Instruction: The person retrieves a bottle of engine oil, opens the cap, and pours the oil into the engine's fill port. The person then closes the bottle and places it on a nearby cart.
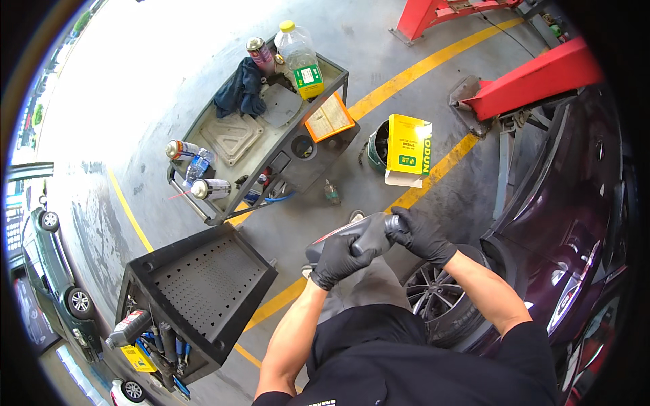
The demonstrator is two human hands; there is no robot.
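Note:
A dark grey plastic oil bottle (373, 231) lies tilted across my front, above my legs. My left hand (339, 261), in a black glove, grips the bottle by its handle. At the bottle's neck end, my right hand (421, 238), gloved alike, has its fingers closed around the cap (394, 224). Whether the cap is loose on the neck cannot be seen. Part of the bottle's body is hidden behind my left hand.
To the left stand a black tool cart (208, 289) and a grey service cart (325, 71) with spray cans and an air filter (330, 117). A yellow box (409, 144) rests on a bin (378, 149). A purple car (553, 218) and red lift arm (538, 76) are right.

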